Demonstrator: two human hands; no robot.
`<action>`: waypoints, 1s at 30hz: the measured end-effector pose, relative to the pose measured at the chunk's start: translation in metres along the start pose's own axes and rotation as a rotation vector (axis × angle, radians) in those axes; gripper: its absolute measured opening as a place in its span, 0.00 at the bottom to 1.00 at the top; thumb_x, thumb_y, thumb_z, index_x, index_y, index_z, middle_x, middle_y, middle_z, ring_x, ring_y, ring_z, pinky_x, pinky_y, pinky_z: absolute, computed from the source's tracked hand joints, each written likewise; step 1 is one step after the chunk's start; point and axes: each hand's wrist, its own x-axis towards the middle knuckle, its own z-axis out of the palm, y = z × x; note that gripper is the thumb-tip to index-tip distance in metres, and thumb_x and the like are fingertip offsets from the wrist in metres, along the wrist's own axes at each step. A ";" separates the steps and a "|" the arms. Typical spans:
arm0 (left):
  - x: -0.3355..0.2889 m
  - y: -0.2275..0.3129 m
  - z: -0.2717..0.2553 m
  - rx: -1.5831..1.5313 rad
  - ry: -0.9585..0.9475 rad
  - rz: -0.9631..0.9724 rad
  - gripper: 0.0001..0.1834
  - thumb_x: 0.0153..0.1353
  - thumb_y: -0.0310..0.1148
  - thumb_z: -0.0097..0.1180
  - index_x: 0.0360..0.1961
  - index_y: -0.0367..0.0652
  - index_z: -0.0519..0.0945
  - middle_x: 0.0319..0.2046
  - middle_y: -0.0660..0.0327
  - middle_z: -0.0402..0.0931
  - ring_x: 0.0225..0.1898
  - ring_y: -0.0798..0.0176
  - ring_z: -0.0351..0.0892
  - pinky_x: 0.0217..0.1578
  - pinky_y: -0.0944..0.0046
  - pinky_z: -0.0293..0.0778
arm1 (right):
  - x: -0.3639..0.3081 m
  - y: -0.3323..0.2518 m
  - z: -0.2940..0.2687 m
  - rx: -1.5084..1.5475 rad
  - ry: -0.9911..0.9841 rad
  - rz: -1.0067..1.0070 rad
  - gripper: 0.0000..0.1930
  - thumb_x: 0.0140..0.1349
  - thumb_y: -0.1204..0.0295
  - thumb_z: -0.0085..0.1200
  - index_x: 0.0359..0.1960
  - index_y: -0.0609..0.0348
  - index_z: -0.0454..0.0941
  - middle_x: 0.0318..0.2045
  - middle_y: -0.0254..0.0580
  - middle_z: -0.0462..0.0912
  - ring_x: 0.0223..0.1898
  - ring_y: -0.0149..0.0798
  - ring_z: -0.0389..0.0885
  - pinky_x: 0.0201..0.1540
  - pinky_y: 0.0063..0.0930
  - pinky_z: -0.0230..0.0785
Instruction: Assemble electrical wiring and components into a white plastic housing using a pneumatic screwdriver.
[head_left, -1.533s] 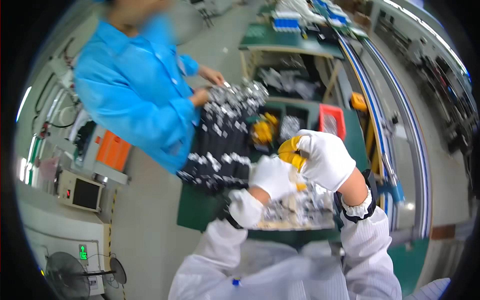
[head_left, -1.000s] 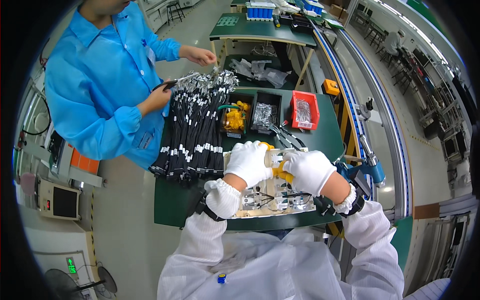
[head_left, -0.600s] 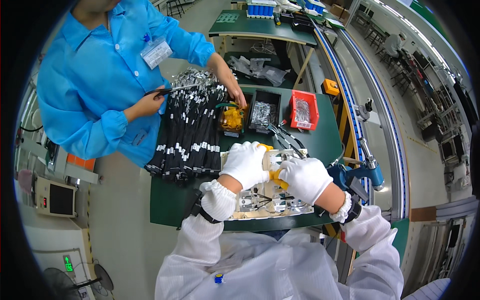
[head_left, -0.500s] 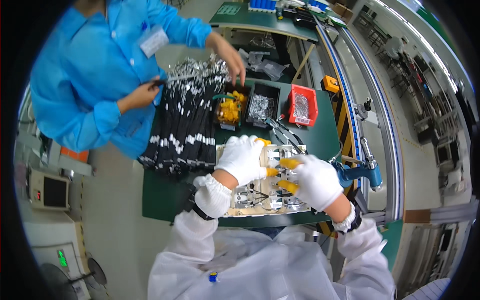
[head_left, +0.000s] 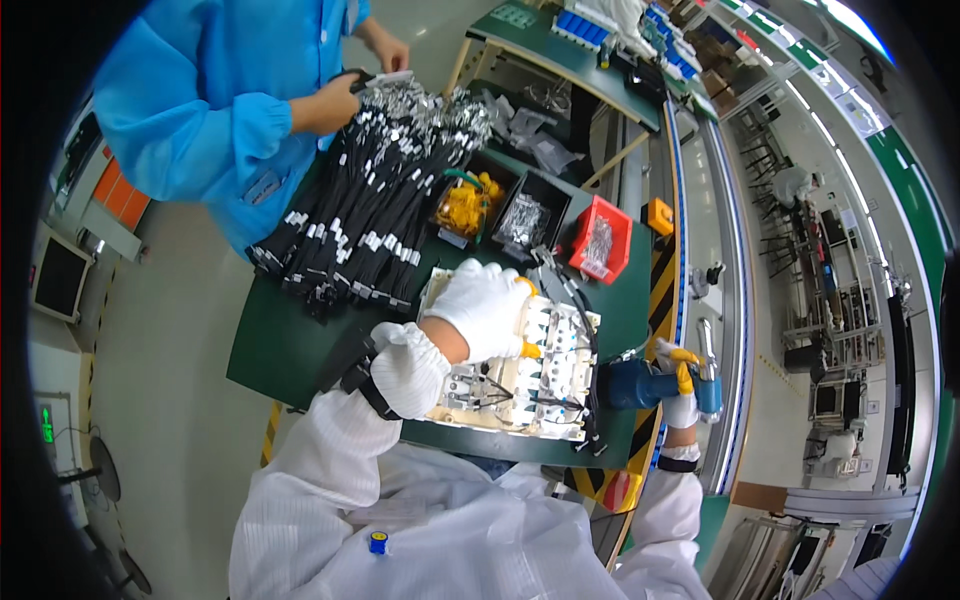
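Note:
A cream-white rectangular frame (head_left: 462, 424) with rows of metal fittings and short black cables lies on the green table. My left hand (head_left: 482, 312), in a white glove with yellow fingertips, rests on its upper left part. Thumb and index finger are spread apart there; the other fingers are partly hidden. To the right of the frame, my right hand (head_left: 682, 385) is closed around a blue power screwdriver (head_left: 635, 384) at the table's right edge. Black cables (head_left: 590, 400) run along the frame's right side.
Beyond the frame stand a black bin of yellow parts (head_left: 462, 212), a black bin of metal pieces (head_left: 524, 220) and a red bin (head_left: 602, 240). Black cable bundles (head_left: 350, 220) cover the left. A person in blue (head_left: 230, 110) works there. Conveyor rails (head_left: 735, 300) run along the right.
My right hand has left the frame and moved right onto the power screwdriver. My left hand stays on the frame. The co-worker's outstretched hand has drawn back from the bins. The view has shifted.

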 end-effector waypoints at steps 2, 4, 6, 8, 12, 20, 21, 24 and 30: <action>0.001 -0.001 0.003 0.014 -0.015 -0.001 0.32 0.50 0.57 0.67 0.48 0.45 0.81 0.43 0.58 0.79 0.47 0.55 0.80 0.48 0.54 0.70 | 0.025 -0.019 0.003 -0.069 -0.095 0.055 0.21 0.72 0.62 0.56 0.59 0.63 0.74 0.55 0.47 0.81 0.56 0.42 0.80 0.58 0.36 0.73; 0.004 -0.003 0.003 -0.016 -0.005 -0.020 0.32 0.50 0.58 0.67 0.48 0.46 0.81 0.42 0.58 0.79 0.47 0.55 0.80 0.49 0.55 0.70 | 0.040 -0.045 0.010 -0.327 -0.296 0.091 0.18 0.73 0.62 0.53 0.55 0.64 0.75 0.46 0.45 0.84 0.46 0.41 0.84 0.50 0.34 0.77; 0.002 0.001 0.002 0.018 -0.047 0.002 0.31 0.50 0.59 0.67 0.47 0.46 0.81 0.42 0.58 0.80 0.47 0.55 0.80 0.49 0.55 0.69 | 0.037 -0.085 0.055 -0.468 -0.274 0.144 0.11 0.71 0.68 0.56 0.50 0.61 0.80 0.38 0.39 0.85 0.37 0.34 0.84 0.40 0.30 0.77; -0.001 -0.001 0.003 0.005 -0.026 0.001 0.31 0.50 0.60 0.67 0.47 0.47 0.81 0.42 0.57 0.80 0.47 0.55 0.80 0.49 0.55 0.70 | 0.033 -0.125 0.085 -0.468 -0.419 0.368 0.12 0.70 0.71 0.53 0.51 0.61 0.81 0.41 0.41 0.87 0.37 0.33 0.84 0.39 0.29 0.77; -0.001 -0.004 0.002 -0.034 -0.002 -0.004 0.32 0.51 0.60 0.67 0.47 0.47 0.81 0.43 0.57 0.80 0.48 0.55 0.80 0.50 0.54 0.70 | 0.046 -0.180 0.155 -1.199 -0.917 0.206 0.17 0.61 0.72 0.53 0.52 0.58 0.83 0.48 0.45 0.86 0.39 0.40 0.86 0.43 0.32 0.79; 0.002 -0.003 0.003 -0.045 0.008 -0.023 0.34 0.51 0.63 0.67 0.46 0.46 0.83 0.43 0.58 0.82 0.49 0.55 0.81 0.49 0.55 0.70 | 0.050 -0.194 0.196 -1.508 -1.004 0.188 0.19 0.55 0.71 0.54 0.49 0.50 0.85 0.49 0.42 0.86 0.45 0.46 0.85 0.50 0.33 0.79; 0.001 -0.003 0.002 -0.050 0.002 -0.024 0.33 0.50 0.63 0.67 0.46 0.46 0.83 0.43 0.58 0.82 0.49 0.56 0.81 0.49 0.55 0.70 | 0.052 -0.190 0.193 -1.518 -1.009 0.187 0.19 0.55 0.71 0.54 0.49 0.50 0.85 0.49 0.42 0.86 0.45 0.46 0.85 0.50 0.33 0.79; -0.002 -0.004 0.002 -0.065 0.005 -0.025 0.32 0.50 0.61 0.68 0.45 0.45 0.83 0.43 0.57 0.82 0.48 0.56 0.82 0.49 0.55 0.71 | 0.057 -0.182 0.189 -1.483 -1.285 -0.339 0.19 0.55 0.71 0.53 0.50 0.50 0.84 0.43 0.45 0.87 0.40 0.48 0.85 0.47 0.35 0.79; -0.004 -0.006 0.005 -0.092 0.047 -0.028 0.29 0.50 0.57 0.68 0.45 0.45 0.84 0.42 0.57 0.83 0.47 0.55 0.83 0.49 0.56 0.72 | 0.052 -0.181 0.210 -1.472 -0.974 0.301 0.19 0.55 0.71 0.54 0.50 0.50 0.84 0.37 0.47 0.87 0.37 0.49 0.85 0.43 0.35 0.79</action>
